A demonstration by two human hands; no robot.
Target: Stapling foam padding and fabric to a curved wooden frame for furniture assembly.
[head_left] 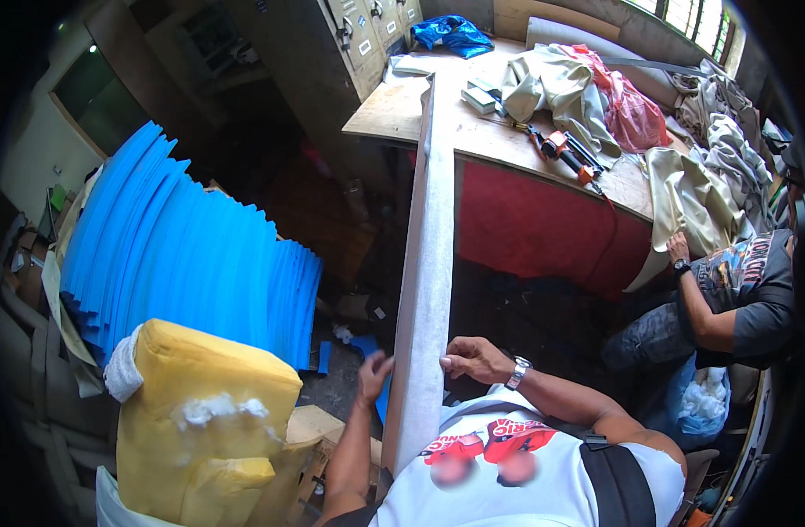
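Observation:
A long, narrow board wrapped in pale grey fabric (431, 228) runs from my body up to the wooden table, its far end resting there. My right hand (479, 360) is at the board's right edge, thumb and fingers pinched together on the fabric covering. On the opposite side my left hand (374, 378) is raised close to the board's brown left face, fingers curled together. Whatever those left fingers hold is too small to make out. The board's near end lies against my white shirt.
Blue foam sheets (183, 255) stand stacked at left, behind a yellow foam cushion (209, 378). On the table (508, 140) lie an orange and black power tool (567, 156), fabric and plastic bags. A co-worker (727, 299) at right handles beige material (688, 198).

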